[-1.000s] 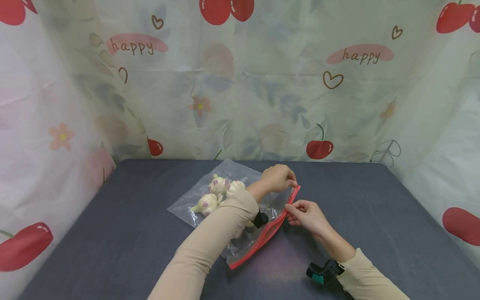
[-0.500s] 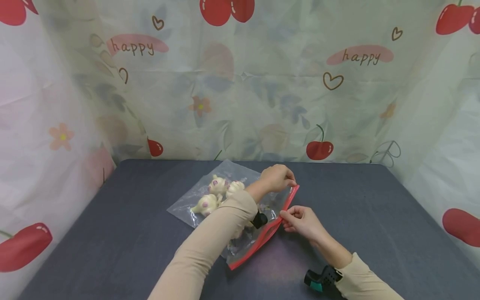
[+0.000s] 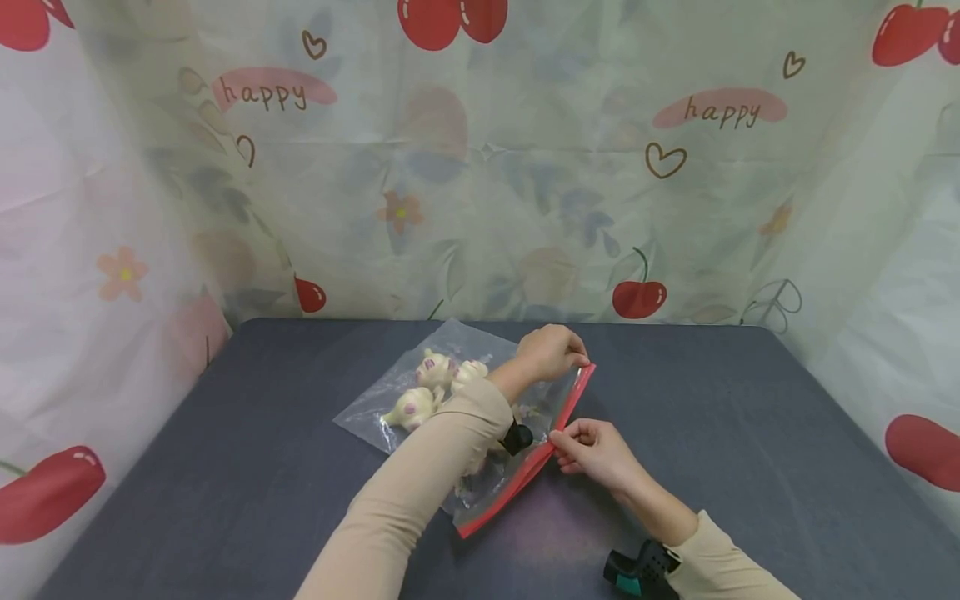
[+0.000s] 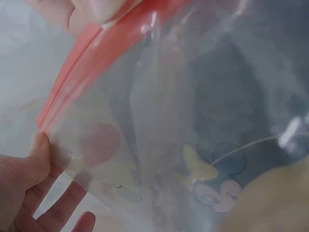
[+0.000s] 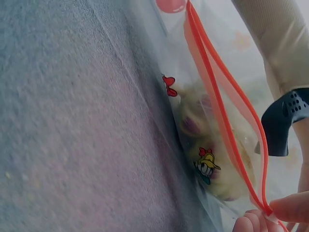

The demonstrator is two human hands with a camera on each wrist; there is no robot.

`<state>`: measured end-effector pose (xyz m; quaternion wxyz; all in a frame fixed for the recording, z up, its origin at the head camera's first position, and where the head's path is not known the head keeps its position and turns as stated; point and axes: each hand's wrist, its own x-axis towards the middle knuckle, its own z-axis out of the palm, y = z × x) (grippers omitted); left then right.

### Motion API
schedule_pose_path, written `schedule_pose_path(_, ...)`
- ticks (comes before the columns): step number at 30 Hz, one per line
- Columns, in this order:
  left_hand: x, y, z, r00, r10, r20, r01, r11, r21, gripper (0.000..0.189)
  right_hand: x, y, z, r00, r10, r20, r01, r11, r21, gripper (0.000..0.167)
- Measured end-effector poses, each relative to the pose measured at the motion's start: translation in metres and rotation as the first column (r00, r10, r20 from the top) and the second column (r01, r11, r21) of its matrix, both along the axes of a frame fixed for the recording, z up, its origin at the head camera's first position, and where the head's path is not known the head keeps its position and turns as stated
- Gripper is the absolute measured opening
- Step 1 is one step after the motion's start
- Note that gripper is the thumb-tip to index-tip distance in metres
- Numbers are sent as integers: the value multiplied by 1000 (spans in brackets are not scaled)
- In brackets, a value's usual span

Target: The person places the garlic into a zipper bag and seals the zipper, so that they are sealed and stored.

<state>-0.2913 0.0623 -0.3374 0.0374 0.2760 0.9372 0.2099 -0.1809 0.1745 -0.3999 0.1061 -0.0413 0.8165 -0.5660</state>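
A clear zip bag point(image 3: 390, 400) with a red zip edge point(image 3: 517, 483) lies slanted on the dark table, printed with small cartoon figures. Inside it are several garlic bulbs point(image 3: 414, 408), partly hidden by the left forearm. My left hand point(image 3: 551, 352) reaches across the bag and pinches its far top corner, thumb on the red end in the left wrist view. Lower along the strip, my right hand point(image 3: 596, 454) pinches the red edge between thumb and fingers. In the right wrist view the zip strips point(image 5: 227, 101) stand apart between the near end and the pinching fingers.
The dark table point(image 3: 225, 467) spreads around the bag on all sides. A patterned cloth point(image 3: 487, 192) hangs behind it and along both sides. Black wrist cameras point(image 3: 641, 571) sit on both wrists, the left one just over the bag.
My right hand has slid down and left along the red zip edge, toward the near end. The left hand keeps its pinch on the far corner and has shifted slightly left.
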Motion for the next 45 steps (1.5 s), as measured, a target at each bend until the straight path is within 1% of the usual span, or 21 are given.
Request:
schedule_pose_path(6, -2, -1, -1, 999, 25, -25, -24, 1000, 19, 20, 5, -6, -1, 999, 44, 32, -43, 999, -22, 27)
schedule_pose_path(13, -3, -3, 1, 999, 33, 0, -33, 998, 50, 19, 10, -15, -4, 995, 79, 62, -77, 996, -35, 26)
schedule_pose_path(17, -3, -3, 2, 999, 32, -1, -32, 998, 56, 19, 12, -18, -6, 992, 106, 71, -104, 994, -35, 27)
schedule_pose_path(27, -3, -4, 1, 999, 42, -9, -41, 997, 60, 21, 17, -24, -10, 987, 130, 97, -124, 990, -64, 25)
schedule_pose_path(36, -5, -4, 1, 997, 77, -11, -76, 994, 81, 20, 25, -31, -13, 982, 151, 111, -141, 985, -96, 22)
schedule_pose_path(45, -6, -5, 1, 994, 104, -17, -102, 992, 72, 21, 33, -40, -17, 979, 170, 108, -161, 983, -87, 22)
